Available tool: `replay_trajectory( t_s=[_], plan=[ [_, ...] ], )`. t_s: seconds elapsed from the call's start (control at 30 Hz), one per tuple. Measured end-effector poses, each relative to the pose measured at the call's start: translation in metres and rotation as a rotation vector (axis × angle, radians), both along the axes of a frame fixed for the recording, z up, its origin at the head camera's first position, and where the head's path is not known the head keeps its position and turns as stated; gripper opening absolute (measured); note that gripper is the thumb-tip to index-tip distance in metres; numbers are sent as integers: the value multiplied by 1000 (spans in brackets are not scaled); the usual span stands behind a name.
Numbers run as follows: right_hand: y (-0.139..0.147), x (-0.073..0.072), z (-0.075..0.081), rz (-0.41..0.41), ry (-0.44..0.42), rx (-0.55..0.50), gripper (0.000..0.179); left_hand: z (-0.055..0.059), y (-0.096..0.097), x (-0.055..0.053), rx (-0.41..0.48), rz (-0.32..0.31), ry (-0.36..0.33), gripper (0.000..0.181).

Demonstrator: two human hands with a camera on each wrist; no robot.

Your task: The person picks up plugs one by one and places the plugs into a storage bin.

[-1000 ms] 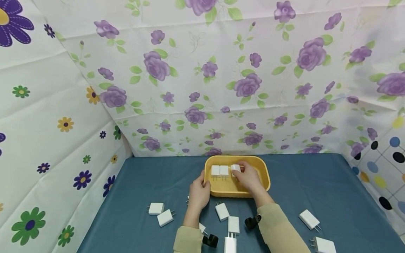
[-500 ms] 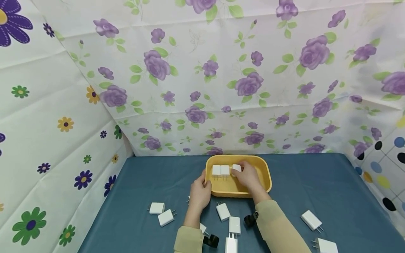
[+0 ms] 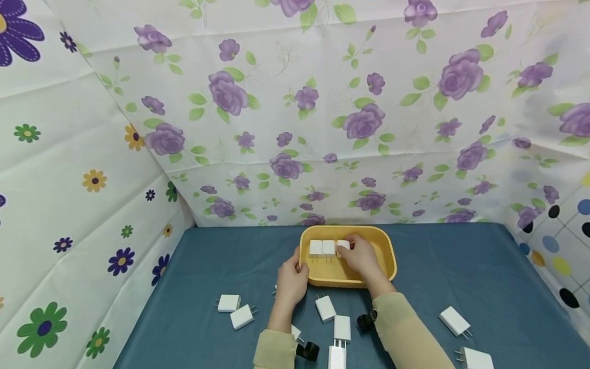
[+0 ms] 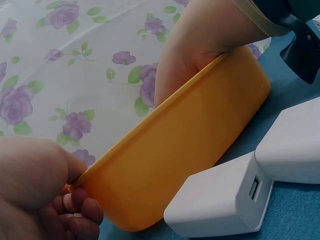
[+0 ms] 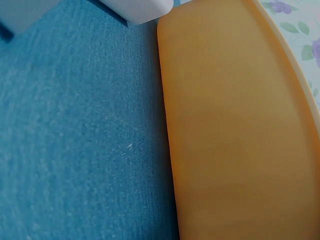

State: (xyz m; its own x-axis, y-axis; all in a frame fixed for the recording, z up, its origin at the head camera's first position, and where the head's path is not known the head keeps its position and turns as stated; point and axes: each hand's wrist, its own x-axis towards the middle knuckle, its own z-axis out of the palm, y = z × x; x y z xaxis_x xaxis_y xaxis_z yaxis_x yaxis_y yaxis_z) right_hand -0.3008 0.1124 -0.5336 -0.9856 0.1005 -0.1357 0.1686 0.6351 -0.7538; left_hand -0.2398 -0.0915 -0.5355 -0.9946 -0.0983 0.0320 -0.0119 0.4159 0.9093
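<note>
A yellow tray [image 3: 384, 259] stands at the back of the blue table. At its left edge my left hand [image 3: 292, 282] pinches the rim between thumb and fingers; the left wrist view shows this hand [image 4: 40, 190] at the tray's corner. Inside the tray my right hand [image 3: 362, 258] holds a white charger [image 3: 343, 246] between thumb and fingers. Just left of it, two white chargers [image 3: 321, 248] lie side by side on the tray floor, prongs toward me. In the right wrist view the tray's outer wall [image 5: 240, 120] hides the right hand.
Several white chargers lie on the blue cloth [image 3: 193, 266]: a pair at the left [image 3: 235, 310], a charger [image 3: 325, 308] and two end to end [image 3: 341, 328] before the tray, others at the right [image 3: 454, 322]. Flowered sheets [image 3: 258, 128] rise behind and at the sides.
The view has shifted very slightly. Both hands, the tray and the chargers stay in nearly the same places; the right hand's charger sits marginally closer to the pair.
</note>
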Motion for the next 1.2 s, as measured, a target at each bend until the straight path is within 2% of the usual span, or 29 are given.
replay_trajectory(
  t_s=[0.27, 0.67, 1.2],
  plan=[
    [0, 0, -1, 26, 26, 7, 50, 1, 0, 0, 10, 3, -10, 54],
    [-2, -1, -2, 23, 51, 5, 46, 2, 0, 0, 20, 1, -8, 54],
    [-2, -2, -4, -1, 26, -28, 49, 2, 0, 1, 9, -4, 4, 54]
  ],
)
